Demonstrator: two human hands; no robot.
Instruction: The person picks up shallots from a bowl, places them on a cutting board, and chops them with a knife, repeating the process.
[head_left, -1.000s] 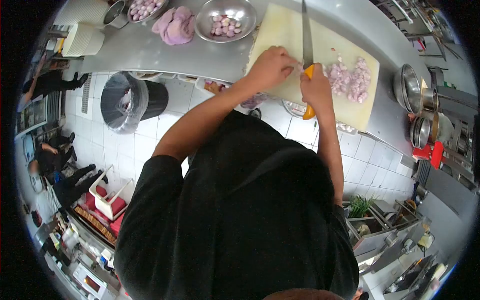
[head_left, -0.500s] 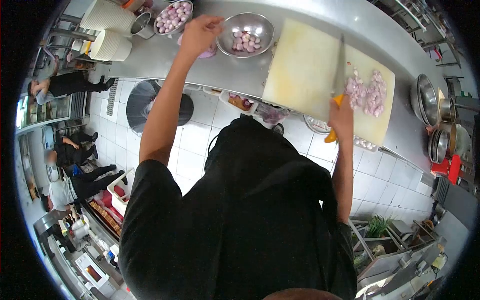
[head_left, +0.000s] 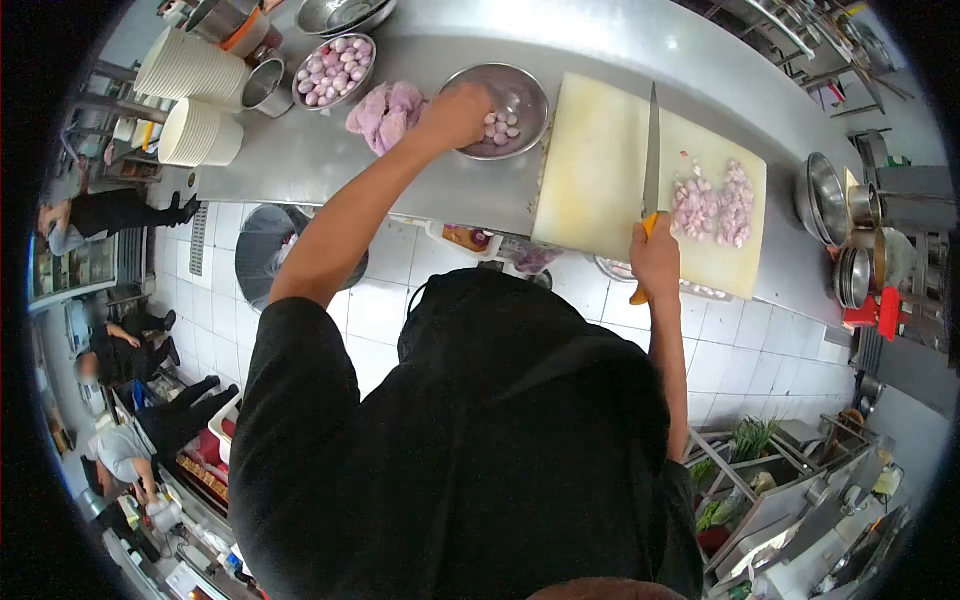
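Observation:
My left hand [head_left: 462,115] reaches into a steel bowl [head_left: 543,108], its fingers down by the peeled shallots [head_left: 502,127]; the fingertips are hidden. My right hand [head_left: 655,258] grips the orange handle of a knife [head_left: 653,160], whose blade points away over the cutting board [head_left: 598,150]. On the right part of the board lie two piles of chopped shallots [head_left: 735,203]. Left of the bowl is a pink cloth-like bundle [head_left: 385,115], and past it a second bowl full of shallots [head_left: 335,70].
Stacked white containers [head_left: 190,65] and a steel pot [head_left: 267,88] stand at the counter's left. Steel bowls [head_left: 828,200] are at its right. A lined bin [head_left: 262,250] sits below the counter. Several people are at the far left.
My left hand has gone from above the counter, left of the bowl, down into the bowl. The view has shifted. The knife is still in my right hand over the board.

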